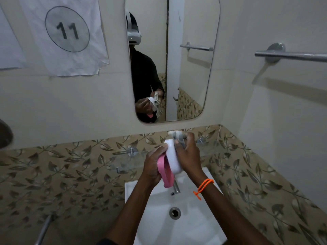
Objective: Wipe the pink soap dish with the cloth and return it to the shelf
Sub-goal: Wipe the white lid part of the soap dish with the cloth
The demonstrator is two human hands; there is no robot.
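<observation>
The soap dish hangs open above the washbasin: its pink part [166, 172] droops down and its white part [172, 156] stands upright beside it. My left hand [153, 167] grips the dish from the left. My right hand [188, 154] presses a grey-white cloth [177, 137] against the white part from the right; most of the cloth is hidden in my fist. A clear glass shelf [123, 162] on chrome brackets runs along the leaf-patterned tiles behind my hands.
A white washbasin [191, 216] with a chrome tap [176, 189] lies directly below. A mirror [187, 68] hangs on the wall ahead. A towel rail [290, 55] juts out at the right, a paper sheet marked 11 [68, 32] hangs at the left.
</observation>
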